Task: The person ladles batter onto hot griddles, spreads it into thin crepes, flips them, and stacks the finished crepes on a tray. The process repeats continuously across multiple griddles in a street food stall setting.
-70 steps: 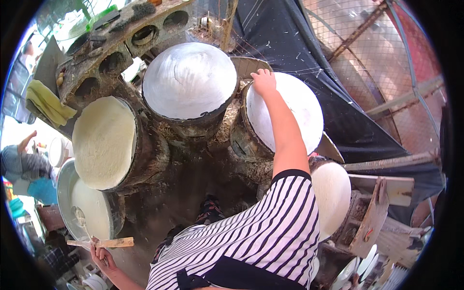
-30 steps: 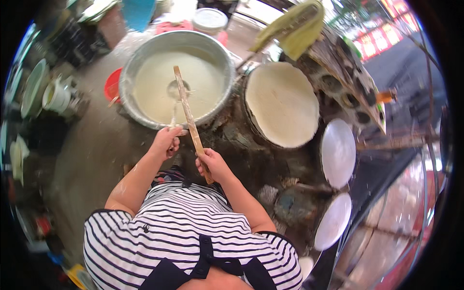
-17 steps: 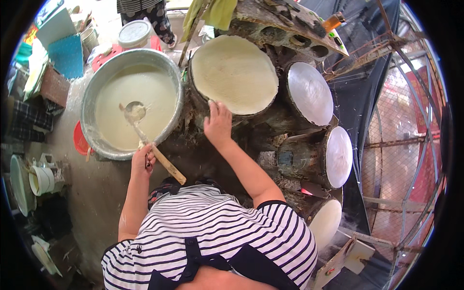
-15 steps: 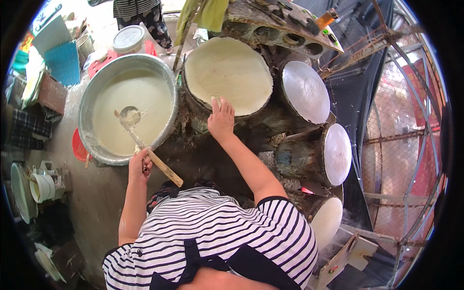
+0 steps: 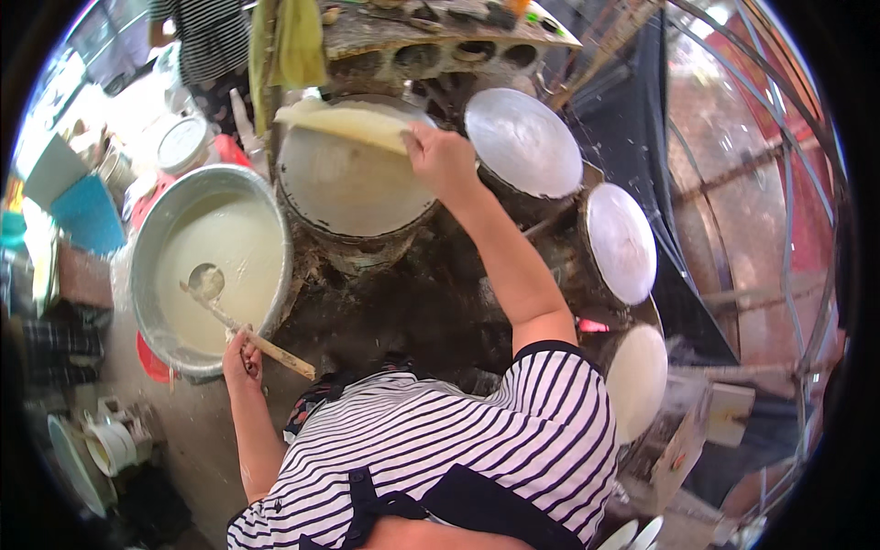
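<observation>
edges first. metal basin (image 5: pixel 139 275) of pale batter (image 5: pixel 234 243) at left; its right rim stands just beside the first griddle (image 5: pixel 353 197), a narrow gap between. second griddle (image 5: pixel 522 142) close on the right, third (image 5: pixel 621 243) past it, a cream-topped round (image 5: pixel 637 383) nearer the body. dark floor (image 5: pixel 394 316) stretches between the stove bases and the person: room there for both forearms. far side tighter: holed ledge (image 5: pixel 440 57) just beyond the first griddle, yellow-green cloth (image 5: pixel 301 55) hanging near the sheet's left end.

thin pale sheet (image 5: pixel 348 124): raised over the far part of the first griddle, strung left to right as a drooping band; near part of that griddle bare. cannot tell whether its underside touches the metal.

right hand (image 5: pixel 445 163): arm reaching forward and leftward from the striped sleeve, elbow slightly bent, back of hand up. fingers closed on the sheet's right end, a pinch by the look of it.

left hand (image 5: pixel 242 359): low, at the basin's near rim, forearm almost straight. clenched around a wooden stick (image 5: pixel 289 360), which slants over the rim; ladle (image 5: pixel 206 280) sits in the batter beneath the stick's far end. its handle hard to separate from the stick.
</observation>
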{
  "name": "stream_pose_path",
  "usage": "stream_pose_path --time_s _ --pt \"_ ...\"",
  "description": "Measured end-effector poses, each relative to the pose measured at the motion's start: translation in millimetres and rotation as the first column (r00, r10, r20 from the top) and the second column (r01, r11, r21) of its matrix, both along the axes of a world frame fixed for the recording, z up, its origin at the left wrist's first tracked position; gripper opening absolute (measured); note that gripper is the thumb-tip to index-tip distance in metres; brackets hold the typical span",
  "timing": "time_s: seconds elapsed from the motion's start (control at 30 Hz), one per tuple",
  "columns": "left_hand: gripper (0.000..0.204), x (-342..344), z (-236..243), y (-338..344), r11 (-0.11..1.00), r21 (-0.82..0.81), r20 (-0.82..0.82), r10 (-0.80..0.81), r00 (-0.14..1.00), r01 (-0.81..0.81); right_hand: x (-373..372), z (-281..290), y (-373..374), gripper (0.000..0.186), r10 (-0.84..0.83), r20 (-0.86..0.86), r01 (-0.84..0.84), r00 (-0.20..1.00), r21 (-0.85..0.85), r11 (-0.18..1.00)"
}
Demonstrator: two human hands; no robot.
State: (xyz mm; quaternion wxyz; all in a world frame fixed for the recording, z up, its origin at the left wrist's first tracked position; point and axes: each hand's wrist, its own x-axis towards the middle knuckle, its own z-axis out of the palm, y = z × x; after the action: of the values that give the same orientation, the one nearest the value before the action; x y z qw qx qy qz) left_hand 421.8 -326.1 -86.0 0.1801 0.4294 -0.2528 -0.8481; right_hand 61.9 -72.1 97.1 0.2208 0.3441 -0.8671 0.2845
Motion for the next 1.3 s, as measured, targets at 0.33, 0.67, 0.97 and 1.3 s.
stream_pose_path --time_s 0.33,0.67,0.97,1.3 --pt "0.011 -2.1 -59.7 -92.2 0.926 0.119 0.034 -0.363 0.931 0.357 193.9 -17.2 130.4 0.02 -0.329 0.475 0.375 0.816 -0.002 0.927" --pt "0.024 -18.9 -36.7 -96.7 0.455 -0.54 0.153 -0.774 0.614 0.708 462.9 0.2 170.8 0.017 -0.709 0.393 0.736 0.585 0.108 0.668" --pt "0.025 81.2 79.3 -4.2 -0.475 -0.826 0.503 -0.864 0.017 0.304 843.2 14.8 170.5 0.023 -0.62 0.721 0.732 0.31 -0.597 -0.328" --pt "0.021 120.7 60.5 47.8 -0.268 -0.748 0.427 -0.895 0.131 0.607 1151.7 -298.2 14.2 0.031 -0.452 0.855 -0.273 0.252 -0.386 -0.881"
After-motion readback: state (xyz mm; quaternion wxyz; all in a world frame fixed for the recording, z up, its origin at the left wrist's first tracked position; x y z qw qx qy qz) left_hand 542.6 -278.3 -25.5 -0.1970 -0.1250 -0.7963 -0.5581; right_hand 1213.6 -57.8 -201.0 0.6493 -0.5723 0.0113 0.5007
